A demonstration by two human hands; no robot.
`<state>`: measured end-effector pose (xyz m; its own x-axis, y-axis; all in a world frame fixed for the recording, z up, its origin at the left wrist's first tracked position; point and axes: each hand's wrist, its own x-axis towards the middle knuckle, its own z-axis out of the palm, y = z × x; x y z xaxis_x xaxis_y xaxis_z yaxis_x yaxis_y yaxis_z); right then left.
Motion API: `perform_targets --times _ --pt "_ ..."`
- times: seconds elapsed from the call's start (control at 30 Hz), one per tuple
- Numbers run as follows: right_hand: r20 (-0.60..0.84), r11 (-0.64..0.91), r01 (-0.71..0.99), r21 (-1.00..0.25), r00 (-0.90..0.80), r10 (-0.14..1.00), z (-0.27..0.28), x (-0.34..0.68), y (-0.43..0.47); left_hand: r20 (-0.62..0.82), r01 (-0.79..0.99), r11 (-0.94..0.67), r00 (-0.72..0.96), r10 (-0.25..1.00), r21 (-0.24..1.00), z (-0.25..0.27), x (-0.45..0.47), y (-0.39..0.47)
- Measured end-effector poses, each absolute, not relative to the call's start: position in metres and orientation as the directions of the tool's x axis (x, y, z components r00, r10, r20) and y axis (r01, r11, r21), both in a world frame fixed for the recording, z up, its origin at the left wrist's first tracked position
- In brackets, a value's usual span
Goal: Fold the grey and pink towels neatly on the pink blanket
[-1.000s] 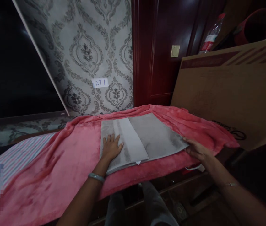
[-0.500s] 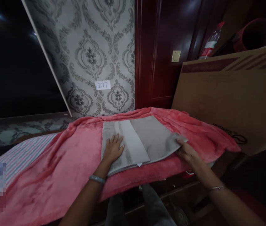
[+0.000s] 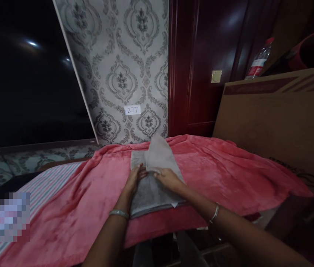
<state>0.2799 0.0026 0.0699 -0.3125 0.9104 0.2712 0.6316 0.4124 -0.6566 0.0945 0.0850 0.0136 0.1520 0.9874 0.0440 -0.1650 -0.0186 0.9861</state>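
A grey towel (image 3: pixel 151 194) lies partly folded on a pink blanket, with a small white tag at its near edge. My right hand (image 3: pixel 169 180) is closed on the towel's right part, which is turned over to the left. The far corner of that part stands up in a lighter peak. Along the towel's left side rests my left hand (image 3: pixel 135 178), its fingers stretched out and touching the cloth near the right fingertips. The layers under both hands are hidden.
The pink blanket (image 3: pixel 223 178) covers the surface, with striped fabric (image 3: pixel 52 178) at its left. A large dark screen (image 3: pixel 31 81) stands at the left. At the right, a cardboard box (image 3: pixel 279 122) has a plastic bottle (image 3: pixel 259 61) on or behind its top edge.
My right hand has brought the towel's right part over to the left, so the towel covers less width. My left hand stays at its left side. The view has shifted slightly.
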Motion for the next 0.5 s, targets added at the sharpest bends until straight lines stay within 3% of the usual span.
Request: perform_targets --times 0.1,0.23,0.37,0.5 --pt "0.233 0.485 0.669 -0.563 -0.435 0.87 0.04 0.261 -0.013 -0.055 -0.292 0.104 0.172 0.984 0.951 0.013 0.092 0.09" --pt "0.279 0.527 0.717 -0.456 -0.447 0.85 0.016 0.262 -0.029 -0.059 -0.275 0.083 0.094 0.994 0.958 0.013 0.097 0.093" --pt "0.26 0.52 0.748 -0.412 -0.451 0.854 0.015 0.269 -0.037 0.007 0.064 -0.004 -0.047 0.999 0.998 0.022 0.114 0.097" --pt "0.251 0.496 0.774 -0.393 -0.429 0.868 0.018 0.271 -0.044 0.076 0.395 -0.017 -0.132 0.988 0.918 0.031 0.129 0.112"
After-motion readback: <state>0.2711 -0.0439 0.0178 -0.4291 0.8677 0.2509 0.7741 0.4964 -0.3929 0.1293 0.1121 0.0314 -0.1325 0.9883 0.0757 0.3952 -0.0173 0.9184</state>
